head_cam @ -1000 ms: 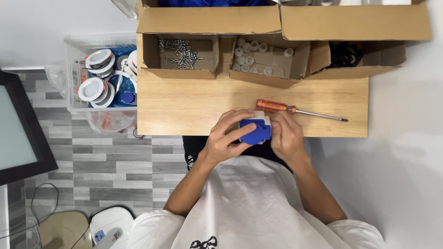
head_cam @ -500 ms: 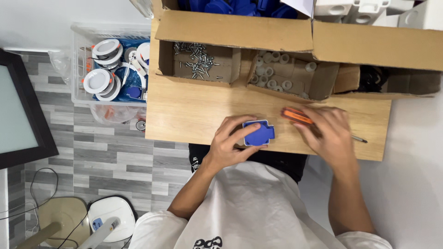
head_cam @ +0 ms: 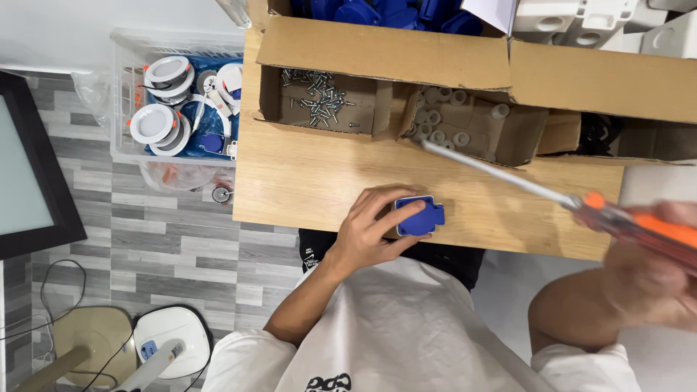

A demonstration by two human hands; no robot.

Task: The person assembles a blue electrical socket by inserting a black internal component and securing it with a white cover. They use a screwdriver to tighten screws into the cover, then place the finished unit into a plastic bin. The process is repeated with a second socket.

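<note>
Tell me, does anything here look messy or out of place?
Mostly tidy. The screws lie scattered loose in their cardboard box, and a small round part sits alone on the floor beside the clear bin.

Wooden tabletop [head_cam: 305, 181], light grain, bare at the left part. Along its far edge sit open cardboard boxes [head_cam: 385, 51]: one compartment holds loose screws [head_cam: 319, 94], the next one small grey-white round spacers [head_cam: 443, 127], a third at right something dark, too dim to tell. Behind the flaps, blue plastic parts [head_cam: 377, 11] and white plastic housings [head_cam: 581, 18]. Left of the tabletop, a clear plastic bin [head_cam: 123, 94] with round white downlights [head_cam: 156, 123] on blue stuff. Grey plank floor [head_cam: 131, 247]. Black-framed panel [head_cam: 33, 174] at far left. White fan base [head_cam: 170, 334] with cables lower left.
</note>
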